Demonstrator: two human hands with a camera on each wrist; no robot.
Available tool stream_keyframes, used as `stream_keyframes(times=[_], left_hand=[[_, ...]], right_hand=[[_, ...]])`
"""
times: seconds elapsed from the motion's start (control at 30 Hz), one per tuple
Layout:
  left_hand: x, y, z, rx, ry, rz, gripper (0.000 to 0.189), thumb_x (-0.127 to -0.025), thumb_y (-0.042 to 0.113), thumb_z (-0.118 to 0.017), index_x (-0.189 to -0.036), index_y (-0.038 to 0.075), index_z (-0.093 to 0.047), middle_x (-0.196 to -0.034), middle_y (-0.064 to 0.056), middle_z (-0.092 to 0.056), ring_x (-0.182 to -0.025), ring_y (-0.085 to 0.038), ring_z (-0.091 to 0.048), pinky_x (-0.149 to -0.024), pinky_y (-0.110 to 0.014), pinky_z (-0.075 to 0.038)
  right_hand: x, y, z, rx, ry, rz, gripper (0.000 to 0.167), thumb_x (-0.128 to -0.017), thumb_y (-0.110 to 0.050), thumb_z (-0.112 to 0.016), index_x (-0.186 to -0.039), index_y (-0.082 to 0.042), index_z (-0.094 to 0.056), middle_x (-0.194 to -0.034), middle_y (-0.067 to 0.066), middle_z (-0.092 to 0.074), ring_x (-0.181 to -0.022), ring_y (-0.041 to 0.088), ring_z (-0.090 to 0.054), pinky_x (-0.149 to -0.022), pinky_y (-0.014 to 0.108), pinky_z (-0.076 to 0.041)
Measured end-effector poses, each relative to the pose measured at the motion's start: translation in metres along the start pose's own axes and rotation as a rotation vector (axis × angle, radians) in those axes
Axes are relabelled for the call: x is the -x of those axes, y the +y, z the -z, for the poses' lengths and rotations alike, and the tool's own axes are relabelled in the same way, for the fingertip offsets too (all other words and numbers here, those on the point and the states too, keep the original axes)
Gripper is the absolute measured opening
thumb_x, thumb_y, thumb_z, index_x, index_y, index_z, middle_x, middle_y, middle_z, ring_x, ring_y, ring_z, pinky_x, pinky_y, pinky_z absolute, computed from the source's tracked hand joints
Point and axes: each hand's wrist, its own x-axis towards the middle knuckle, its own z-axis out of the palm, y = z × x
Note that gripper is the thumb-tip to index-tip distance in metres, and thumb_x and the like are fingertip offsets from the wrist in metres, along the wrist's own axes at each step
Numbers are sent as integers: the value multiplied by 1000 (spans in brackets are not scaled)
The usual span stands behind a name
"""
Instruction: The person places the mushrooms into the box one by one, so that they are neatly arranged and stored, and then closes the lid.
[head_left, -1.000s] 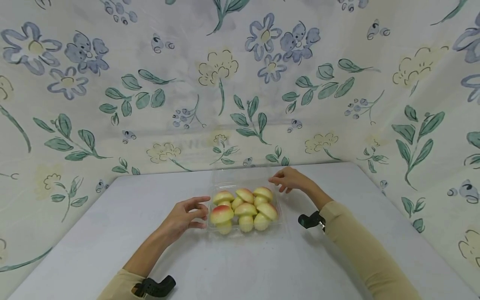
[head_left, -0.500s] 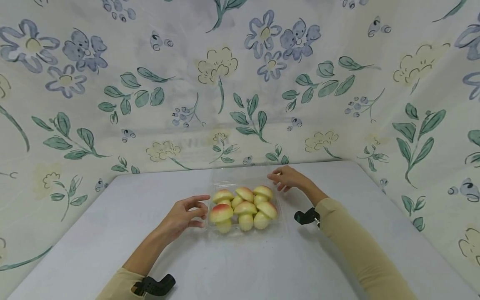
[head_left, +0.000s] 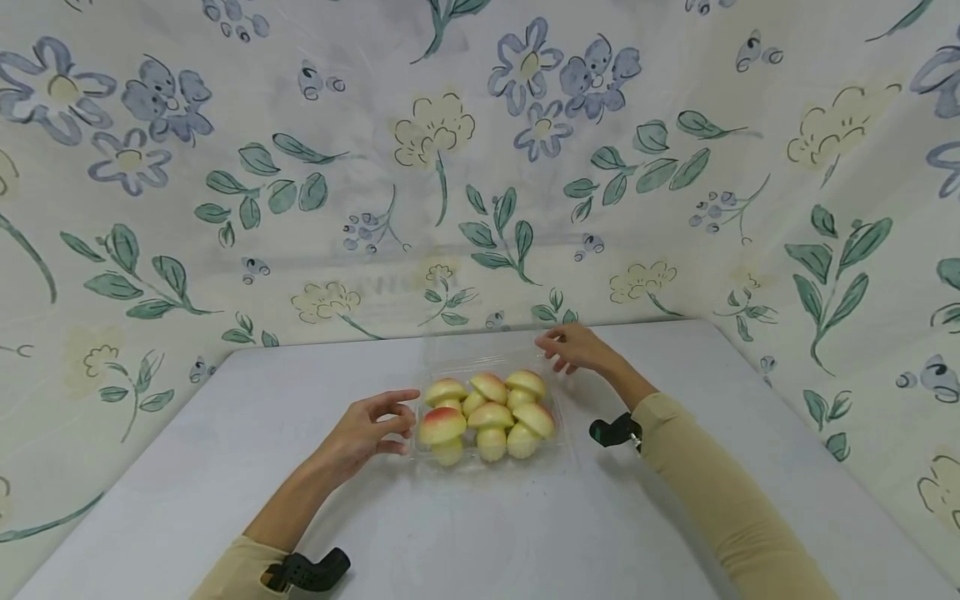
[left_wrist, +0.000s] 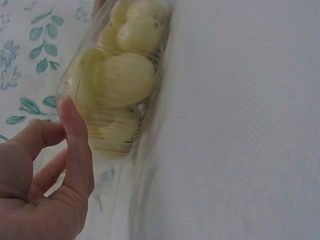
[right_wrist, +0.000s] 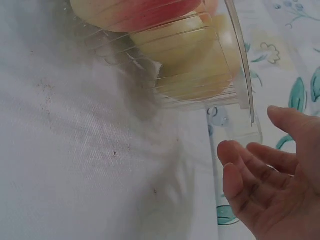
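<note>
A clear plastic box (head_left: 561,442) holds several pale yellow mushroom-shaped pieces (head_left: 491,417), some with reddish tops. Its transparent lid (head_left: 480,354) stands up behind them, folded back from the rear edge. My left hand (head_left: 367,433) is at the box's left end, fingers and thumb spread apart. One of its fingertips (left_wrist: 67,102) touches the rim in the left wrist view. Beside the lid's right side, my right hand (head_left: 577,348) has loosely bent fingers. The right wrist view shows its thumb (right_wrist: 285,117) apart from the fingers, just off the clear plastic edge.
The box rests on a white table (head_left: 480,542). Behind the table hangs a floral cloth (head_left: 337,208) in blue, green and yellow. A black camera mount (head_left: 311,571) sits on the left wrist, and another black mount (head_left: 615,432) on the right.
My right hand has moved slightly up and back along the lid's right side. The left hand and the box have stayed in place.
</note>
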Motion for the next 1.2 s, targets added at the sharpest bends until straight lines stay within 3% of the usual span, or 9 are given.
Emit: stream_keyframes(times=[0.63, 0.9, 1.2], left_hand=[[1, 0, -1, 0, 40, 2, 52, -96, 13, -62, -144, 3, -45, -103, -3, -56, -85, -13, -60, -71, -23, -60], [1, 2, -2, 7, 43, 9, 53, -96, 13, -61, -146, 4, -44, -107, -4, -56, -89, -11, -60, -75, -24, -60], [2, 5, -1, 36, 39, 4, 54, -96, 10, -59, -147, 2, -42, -111, -5, -54, -92, -10, -58, -77, -24, -60]], right_hand=[[2, -2, 10, 8, 44, 120, 43, -102, -32, -53, -127, 2, -59, -116, 25, -66, -84, 26, -72, -65, 30, -61], [4, -6, 14, 13, 109, 183, 41, -102, -26, -53, -129, 4, -58, -117, 27, -65, -92, 39, -70, -63, 32, -61], [7, -13, 20, -59, 136, 231, 42, -102, -28, -53, -134, -1, -55, -115, 26, -66, -94, 39, -69, -71, 43, -61]])
